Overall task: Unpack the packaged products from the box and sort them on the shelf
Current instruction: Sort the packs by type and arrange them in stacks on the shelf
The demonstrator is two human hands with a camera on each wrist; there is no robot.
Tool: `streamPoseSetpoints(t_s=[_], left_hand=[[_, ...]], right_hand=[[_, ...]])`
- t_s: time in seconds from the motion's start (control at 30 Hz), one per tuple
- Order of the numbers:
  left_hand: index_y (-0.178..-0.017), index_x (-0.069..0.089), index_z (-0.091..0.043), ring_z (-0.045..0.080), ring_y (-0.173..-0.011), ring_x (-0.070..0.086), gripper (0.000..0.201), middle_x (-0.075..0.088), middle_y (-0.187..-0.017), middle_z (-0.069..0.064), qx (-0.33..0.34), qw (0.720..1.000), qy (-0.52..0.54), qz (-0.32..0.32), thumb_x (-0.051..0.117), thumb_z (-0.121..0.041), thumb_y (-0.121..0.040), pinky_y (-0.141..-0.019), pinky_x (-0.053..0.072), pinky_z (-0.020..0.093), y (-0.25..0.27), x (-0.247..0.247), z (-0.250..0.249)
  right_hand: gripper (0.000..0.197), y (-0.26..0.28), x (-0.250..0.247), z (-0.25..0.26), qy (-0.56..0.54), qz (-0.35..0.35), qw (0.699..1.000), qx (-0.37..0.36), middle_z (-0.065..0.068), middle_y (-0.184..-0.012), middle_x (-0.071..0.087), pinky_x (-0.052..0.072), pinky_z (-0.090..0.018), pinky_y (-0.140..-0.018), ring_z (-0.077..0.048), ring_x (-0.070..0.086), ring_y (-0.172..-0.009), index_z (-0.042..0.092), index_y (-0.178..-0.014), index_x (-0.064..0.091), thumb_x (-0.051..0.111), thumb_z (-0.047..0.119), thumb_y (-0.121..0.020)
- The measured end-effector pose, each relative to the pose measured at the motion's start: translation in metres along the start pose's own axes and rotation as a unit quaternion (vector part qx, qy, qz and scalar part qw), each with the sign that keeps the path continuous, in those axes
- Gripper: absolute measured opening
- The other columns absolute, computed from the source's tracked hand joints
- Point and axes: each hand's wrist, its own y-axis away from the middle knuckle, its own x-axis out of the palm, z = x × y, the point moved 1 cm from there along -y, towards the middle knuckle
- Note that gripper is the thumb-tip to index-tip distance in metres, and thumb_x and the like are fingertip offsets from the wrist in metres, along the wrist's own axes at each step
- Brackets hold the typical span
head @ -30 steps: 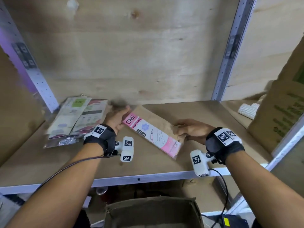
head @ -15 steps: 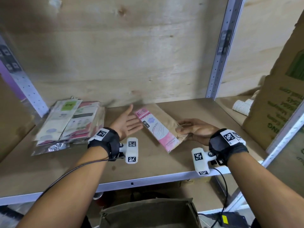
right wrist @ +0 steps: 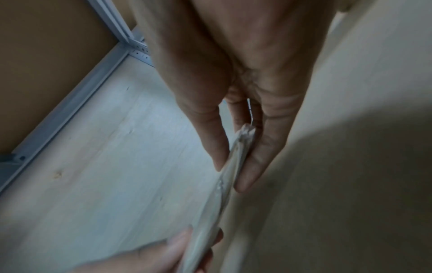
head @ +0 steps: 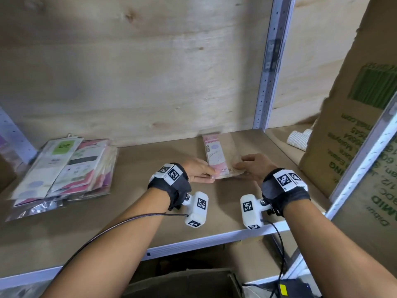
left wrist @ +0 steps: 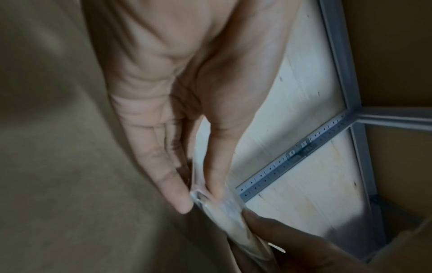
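A flat pink-and-white packaged product (head: pixel 216 154) in a clear sleeve lies lengthwise on the brown shelf board (head: pixel 137 203), its far end near the plywood back wall. My left hand (head: pixel 200 172) pinches its near left corner between thumb and fingers (left wrist: pixel 173 186). My right hand (head: pixel 249 165) pinches the near right corner, with the package edge (right wrist: pixel 230 166) between thumb and fingers. A stack of similar flat packages (head: pixel 64 168) lies at the shelf's left. The open cardboard box (head: pixel 189 282) sits below the shelf front.
A grey metal upright (head: pixel 268 65) stands just right of the package at the back. A large printed carton (head: pixel 354 125) and a white cloth roll (head: pixel 299 139) fill the bay to the right. A black device (head: pixel 287 291) with a cable lies low right.
The pink package has turned from diagonal to lengthwise and moved right and back on the shelf. My left hand, open half a second ago, now pinches its near corner.
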Motion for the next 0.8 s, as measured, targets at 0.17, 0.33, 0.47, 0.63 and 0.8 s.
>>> streamPoseSetpoints(t_s=[0.17,0.33,0.47,0.63,0.8], left_hand=[[-0.127,0.06,0.003,0.014,-0.095,0.065,0.039,0.068,-0.115,0.013,-0.011,0.999,-0.051,-0.005,0.069,-0.001,-0.09,-0.084,0.057,0.018,-0.028,0.032,-0.02],[-0.13,0.058,0.003,0.021,-0.103,0.063,0.046,0.065,-0.123,0.016,-0.014,0.998,-0.057,-0.016,0.07,0.008,-0.086,-0.058,0.058,0.015,-0.054,0.061,-0.029],[-0.116,0.062,0.001,0.034,-0.12,0.062,0.038,0.065,-0.124,0.019,-0.005,0.997,-0.063,-0.037,0.073,0.011,-0.081,-0.071,0.061,0.029,-0.069,0.077,-0.031],[-0.113,0.064,0.009,0.031,-0.097,0.073,0.051,0.071,-0.109,0.023,0.041,0.985,-0.142,-0.088,0.086,-0.006,-0.071,-0.085,0.062,0.042,-0.08,0.084,-0.032],[-0.118,0.062,0.007,0.035,-0.102,0.071,0.058,0.069,-0.113,0.024,0.041,0.984,-0.152,-0.083,0.088,-0.006,-0.067,-0.089,0.06,0.047,-0.081,0.095,-0.034]], right_hand=[[0.039,-0.006,-0.029,0.002,0.171,-0.129,0.977,-0.008,-0.01,-0.104,0.072,0.056,-0.036,-0.091,-0.026,0.069,-0.097,0.013,-0.112,0.072,0.08,0.012,-0.074],[0.033,-0.004,-0.041,0.007,0.257,-0.182,0.949,-0.009,-0.009,-0.111,0.07,0.043,-0.022,-0.078,-0.024,0.063,-0.103,0.013,-0.111,0.073,0.077,0.015,-0.078],[0.024,-0.006,-0.046,0.01,0.288,-0.187,0.939,0.002,-0.012,-0.111,0.068,0.042,-0.025,-0.074,-0.021,0.057,-0.09,0.005,-0.107,0.071,0.07,0.011,-0.085],[0.034,-0.006,-0.05,0.014,0.324,-0.19,0.927,0.014,-0.017,-0.117,0.065,0.049,-0.03,-0.086,-0.031,0.06,-0.111,0.001,-0.118,0.064,0.068,0.012,-0.085],[0.029,-0.004,-0.055,0.015,0.36,-0.188,0.914,0.021,-0.017,-0.112,0.066,0.052,-0.037,-0.094,-0.032,0.061,-0.109,0.001,-0.113,0.064,0.065,0.015,-0.088]])
